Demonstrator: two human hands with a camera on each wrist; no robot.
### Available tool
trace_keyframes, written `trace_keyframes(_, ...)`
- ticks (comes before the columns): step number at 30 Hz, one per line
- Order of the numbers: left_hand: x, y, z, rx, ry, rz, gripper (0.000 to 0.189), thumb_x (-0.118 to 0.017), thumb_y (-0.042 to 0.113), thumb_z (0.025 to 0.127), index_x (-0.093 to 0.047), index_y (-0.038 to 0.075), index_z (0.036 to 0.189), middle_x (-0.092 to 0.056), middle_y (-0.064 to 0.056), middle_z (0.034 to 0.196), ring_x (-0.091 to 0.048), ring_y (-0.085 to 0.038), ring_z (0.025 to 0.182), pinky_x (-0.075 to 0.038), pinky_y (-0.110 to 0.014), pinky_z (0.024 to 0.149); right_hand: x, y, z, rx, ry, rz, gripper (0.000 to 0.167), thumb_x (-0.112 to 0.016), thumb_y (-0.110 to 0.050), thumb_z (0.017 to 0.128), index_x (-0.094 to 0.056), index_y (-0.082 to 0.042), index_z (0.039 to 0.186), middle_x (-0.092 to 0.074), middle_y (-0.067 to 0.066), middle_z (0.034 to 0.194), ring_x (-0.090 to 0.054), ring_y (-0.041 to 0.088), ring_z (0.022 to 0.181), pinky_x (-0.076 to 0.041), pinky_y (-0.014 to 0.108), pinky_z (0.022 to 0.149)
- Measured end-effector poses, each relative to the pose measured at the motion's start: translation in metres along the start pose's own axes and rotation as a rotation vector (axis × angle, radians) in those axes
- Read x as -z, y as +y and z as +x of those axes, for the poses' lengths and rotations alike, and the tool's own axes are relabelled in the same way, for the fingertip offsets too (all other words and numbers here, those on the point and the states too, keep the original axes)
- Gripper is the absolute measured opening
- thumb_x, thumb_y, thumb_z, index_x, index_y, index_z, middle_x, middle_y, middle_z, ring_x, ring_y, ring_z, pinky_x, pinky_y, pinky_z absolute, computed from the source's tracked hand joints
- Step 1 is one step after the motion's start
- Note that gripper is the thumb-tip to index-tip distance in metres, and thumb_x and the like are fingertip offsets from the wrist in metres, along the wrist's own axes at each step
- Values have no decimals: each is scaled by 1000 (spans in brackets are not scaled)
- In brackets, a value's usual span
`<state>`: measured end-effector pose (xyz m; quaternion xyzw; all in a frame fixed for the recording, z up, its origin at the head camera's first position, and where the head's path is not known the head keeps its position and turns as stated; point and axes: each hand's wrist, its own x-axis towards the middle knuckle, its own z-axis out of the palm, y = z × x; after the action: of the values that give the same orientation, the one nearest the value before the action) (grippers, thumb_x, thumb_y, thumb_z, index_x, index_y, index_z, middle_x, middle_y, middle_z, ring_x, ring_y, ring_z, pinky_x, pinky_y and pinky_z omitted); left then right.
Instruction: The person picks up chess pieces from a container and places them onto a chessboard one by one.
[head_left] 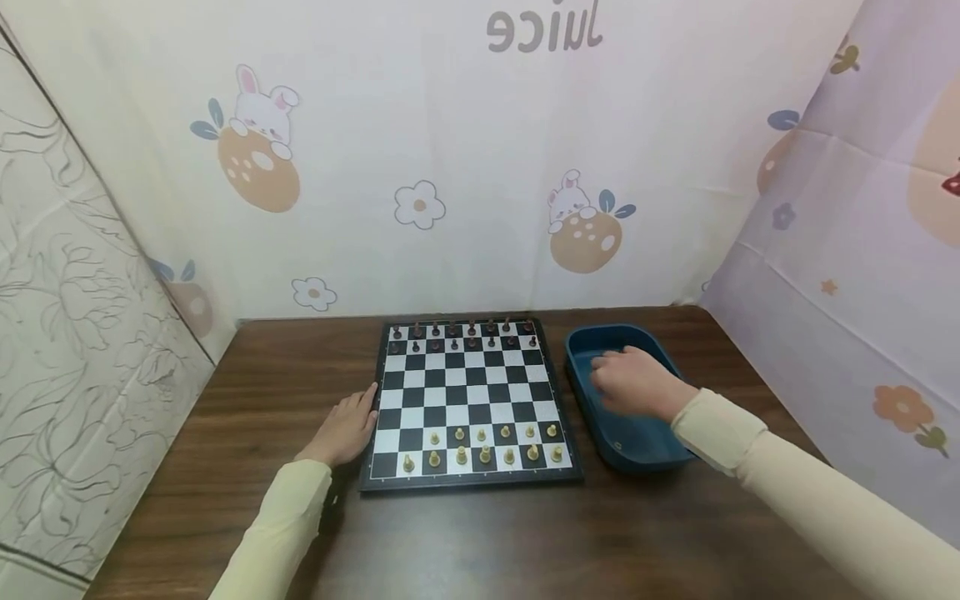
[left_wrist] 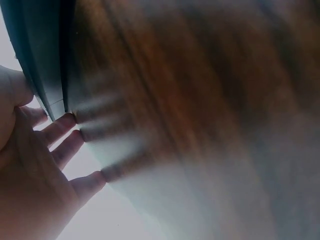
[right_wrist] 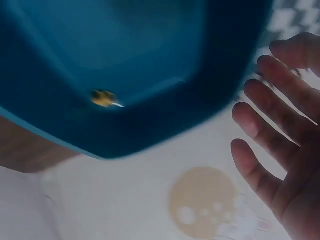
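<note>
A chessboard [head_left: 465, 392] lies flat on the table, dark red pieces [head_left: 472, 330] lined up along its far side and gold pieces [head_left: 484, 454] along its near side. My left hand [head_left: 343, 428] rests by the board's left edge; in the left wrist view its fingers [left_wrist: 67, 150] are spread and extended at the board's dark side. Over the blue bin [head_left: 647, 462] hovers my right hand [head_left: 636, 383]. The right wrist view shows its fingers [right_wrist: 267, 127] loosely bent, holding nothing. One small gold chess piece [right_wrist: 103, 98] lies inside the bin, blurred.
The bin stands just right of the board on a brown wooden table [head_left: 300, 358]. Behind the table hangs a pale cloth [head_left: 480, 250] with rabbit and flower prints. Another printed cloth [head_left: 840, 333] borders the right side, and a patterned panel [head_left: 90, 292] the left.
</note>
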<state>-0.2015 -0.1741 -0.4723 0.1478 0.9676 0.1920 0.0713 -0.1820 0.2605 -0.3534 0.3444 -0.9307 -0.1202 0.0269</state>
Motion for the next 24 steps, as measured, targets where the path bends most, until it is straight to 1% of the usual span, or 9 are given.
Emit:
trace_keyframes(3,0,-1,1,10,-2,-5,55,-37,19,102,-21,-3,149,-37,-28,142,-34,-43,131,-24,-56,110,-15,4,-15,-7,-25,26,10,-78,-15,74,-69,-12,72,-57,-1,71,-52,13,60,-45,27,50)
trace_keyframes(7,-1,-2,3,14,-7,-9,55,-37,20,102,-20,-2,150,-37,-27,143,-33,-43,132,-23,-56,111,-29,5,-28,9,-74,93,10,-79,-15,73,-69,-13,74,-60,-2,74,-55,11,62,-50,29,52)
trace_keyframes(10,-1,-3,3,7,-6,-9,55,-37,19,102,-20,-3,149,-37,-28,143,-33,-43,131,-23,-56,110,-33,3,-33,9,-137,152,11,-80,-14,73,-72,-13,80,-65,1,84,-60,13,68,-55,34,61)
trace_keyframes(12,-1,-3,2,2,-2,-10,55,-37,19,102,-20,-3,149,-37,-28,142,-33,-43,131,-23,-56,110,-33,2,-34,9,-177,184,15,-81,-13,73,-73,-13,84,-68,5,94,-64,18,76,-57,40,69)
trace_keyframes(14,-1,-4,1,-2,5,-12,55,-37,18,102,-21,-4,149,-37,-28,142,-34,-44,131,-24,-56,110,-33,1,-35,8,-209,206,19,-83,-13,71,-73,-14,87,-69,9,101,-66,22,84,-56,45,75)
trace_keyframes(15,-1,-4,1,-5,9,-13,55,-38,18,102,-21,-4,149,-37,-28,142,-34,-44,131,-24,-56,110,-33,0,-36,12,-218,210,20,-83,-12,71,-73,-14,88,-68,11,105,-66,24,88,-55,47,77)
trace_keyframes(18,0,-4,1,-14,15,-12,54,-38,18,101,-22,-4,149,-38,-29,141,-35,-44,130,-24,-57,110,-36,-3,-37,25,-231,207,22,-84,-12,70,-73,-15,89,-68,13,107,-65,27,93,-54,49,79)
trace_keyframes(24,-1,-2,1,-15,10,-3,54,-38,17,102,-22,-4,148,-38,-28,141,-35,-44,130,-25,-56,110,-43,-6,-37,24,-231,160,24,-84,-16,71,-74,-12,92,-68,13,107,-65,26,94,-54,47,80)
